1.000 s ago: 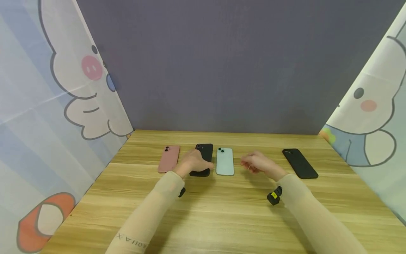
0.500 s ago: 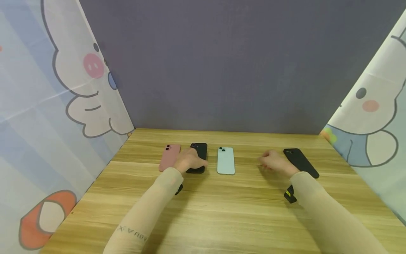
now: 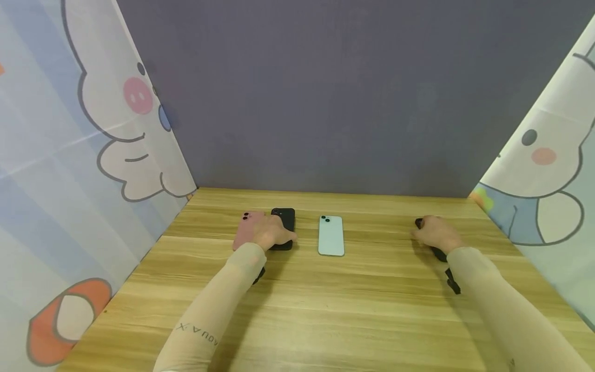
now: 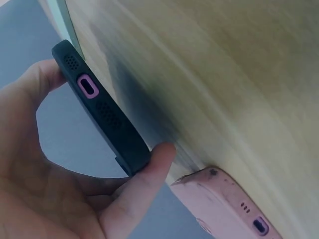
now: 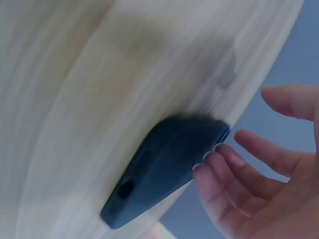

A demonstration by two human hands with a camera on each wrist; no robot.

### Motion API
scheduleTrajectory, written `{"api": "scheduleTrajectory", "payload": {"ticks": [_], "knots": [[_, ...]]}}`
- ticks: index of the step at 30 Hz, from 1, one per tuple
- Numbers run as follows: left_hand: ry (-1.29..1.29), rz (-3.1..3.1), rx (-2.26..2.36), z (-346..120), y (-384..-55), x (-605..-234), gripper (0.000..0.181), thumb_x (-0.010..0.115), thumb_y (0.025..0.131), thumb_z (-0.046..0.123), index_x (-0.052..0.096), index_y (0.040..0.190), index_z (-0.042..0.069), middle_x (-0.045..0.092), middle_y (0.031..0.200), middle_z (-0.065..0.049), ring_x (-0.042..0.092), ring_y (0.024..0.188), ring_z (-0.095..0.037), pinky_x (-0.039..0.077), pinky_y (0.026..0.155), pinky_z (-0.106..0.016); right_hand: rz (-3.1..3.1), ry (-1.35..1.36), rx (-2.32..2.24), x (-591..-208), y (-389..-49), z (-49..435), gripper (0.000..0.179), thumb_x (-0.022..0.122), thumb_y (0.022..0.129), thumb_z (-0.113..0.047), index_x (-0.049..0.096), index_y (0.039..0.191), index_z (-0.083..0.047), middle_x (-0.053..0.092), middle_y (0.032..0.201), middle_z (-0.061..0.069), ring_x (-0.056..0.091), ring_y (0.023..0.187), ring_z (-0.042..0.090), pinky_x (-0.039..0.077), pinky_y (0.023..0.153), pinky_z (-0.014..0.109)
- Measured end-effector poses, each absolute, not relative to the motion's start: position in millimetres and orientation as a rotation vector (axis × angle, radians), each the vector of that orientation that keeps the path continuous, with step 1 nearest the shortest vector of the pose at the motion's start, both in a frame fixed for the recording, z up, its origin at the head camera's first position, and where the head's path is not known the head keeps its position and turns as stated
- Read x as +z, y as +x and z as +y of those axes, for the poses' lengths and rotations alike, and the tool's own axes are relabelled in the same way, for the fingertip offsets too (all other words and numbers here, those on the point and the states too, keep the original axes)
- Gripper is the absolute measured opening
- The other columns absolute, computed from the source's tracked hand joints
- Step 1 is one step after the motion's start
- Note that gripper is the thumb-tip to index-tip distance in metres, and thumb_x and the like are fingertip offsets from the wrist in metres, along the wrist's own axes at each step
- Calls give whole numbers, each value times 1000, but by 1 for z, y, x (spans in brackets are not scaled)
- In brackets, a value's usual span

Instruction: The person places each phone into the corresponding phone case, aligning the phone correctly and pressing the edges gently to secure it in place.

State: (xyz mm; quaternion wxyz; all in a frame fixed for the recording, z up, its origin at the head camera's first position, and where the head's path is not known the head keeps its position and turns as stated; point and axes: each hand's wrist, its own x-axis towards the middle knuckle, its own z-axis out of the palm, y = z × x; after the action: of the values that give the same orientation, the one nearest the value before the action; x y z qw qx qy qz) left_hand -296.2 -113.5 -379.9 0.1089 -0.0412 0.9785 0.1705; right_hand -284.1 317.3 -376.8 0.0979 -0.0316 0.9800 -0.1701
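My left hand (image 3: 271, 233) grips a black-cased phone (image 3: 289, 221) by its two long sides, thumb on the right. In the left wrist view, a shadow shows on the wood below the phone (image 4: 112, 114), whose port end faces the camera. Just left of it lies a pink phone (image 3: 243, 235), partly behind the hand. Over at the right, my right hand (image 3: 436, 232) hovers above another black phone (image 3: 438, 254), covering most of it. The right wrist view has the fingertips close to this phone's (image 5: 167, 159) upper side, fingers slightly bent and thumb held apart.
A pale mint phone (image 3: 331, 236) lies camera-side up between the two hands. The wooden table (image 3: 325, 310) ends at a dark grey panel (image 3: 321, 103) behind, with printed cloth (image 3: 42, 206) at both sides.
The left hand has moved left with its black phone, narrowing the space to the pink one. My right hand has travelled right, from beside the mint phone to over the far-right black phone.
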Motion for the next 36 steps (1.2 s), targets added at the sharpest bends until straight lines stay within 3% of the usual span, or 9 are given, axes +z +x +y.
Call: {"api": "scheduleTrajectory", "payload": {"ticks": [3, 7, 10, 18, 24, 29, 36], "knots": [[-98, 2893, 449, -113, -298, -381, 58, 79, 82, 56, 71, 107, 4, 60, 84, -6, 42, 53, -13, 35, 46, -27, 2936, -75, -415, -378, -286, 327, 57, 56, 98, -34, 55, 118, 19, 56, 116, 42, 61, 89, 48, 53, 69, 53], [-91, 2917, 390, -111, -298, -383, 57, 78, 82, 57, 72, 104, 5, 59, 80, -5, 46, 55, -15, 36, 46, -26, 2947, 5, -301, -381, -287, 337, 73, 58, 97, -40, 47, 133, 23, 34, 137, 52, 49, 112, 64, 53, 73, 64], [-93, 2933, 356, -108, -298, -385, 54, 77, 83, 56, 72, 101, 6, 58, 77, -4, 45, 56, -14, 34, 45, -26, 2933, 91, -259, -382, -287, 344, 80, 56, 97, -47, 45, 134, 23, 26, 138, 55, 40, 116, 69, 52, 75, 67], [-94, 2982, 219, -105, -298, -387, 52, 76, 83, 59, 74, 91, 8, 55, 74, -4, 44, 60, -15, 27, 42, -23, 2868, 155, -241, -382, -285, 349, 93, 51, 95, -59, 40, 136, 24, 33, 135, 54, 43, 116, 69, 49, 85, 68], [-107, 2970, 276, -105, -300, -389, 65, 74, 85, 59, 72, 114, 1, 58, 96, -15, 47, 61, -16, 32, 43, -24, 2844, 119, -292, -379, -285, 348, 88, 54, 96, -53, 41, 134, 26, 30, 135, 56, 35, 119, 73, 42, 92, 73], [-139, 2946, 247, -105, -301, -390, 73, 74, 84, 62, 69, 125, 1, 60, 119, -21, 47, 55, -14, 34, 42, -24, 2846, 122, -294, -378, -287, 347, 87, 57, 95, -54, 45, 133, 23, 34, 135, 54, 41, 116, 71, 47, 88, 69], [-109, 2940, 171, -102, -302, -390, 77, 72, 85, 63, 66, 130, 0, 60, 121, -23, 57, 67, -20, 41, 44, -26, 2848, 214, -291, -377, -289, 345, 80, 61, 94, -54, 53, 125, 19, 48, 123, 48, 57, 99, 57, 55, 70, 53]]}}
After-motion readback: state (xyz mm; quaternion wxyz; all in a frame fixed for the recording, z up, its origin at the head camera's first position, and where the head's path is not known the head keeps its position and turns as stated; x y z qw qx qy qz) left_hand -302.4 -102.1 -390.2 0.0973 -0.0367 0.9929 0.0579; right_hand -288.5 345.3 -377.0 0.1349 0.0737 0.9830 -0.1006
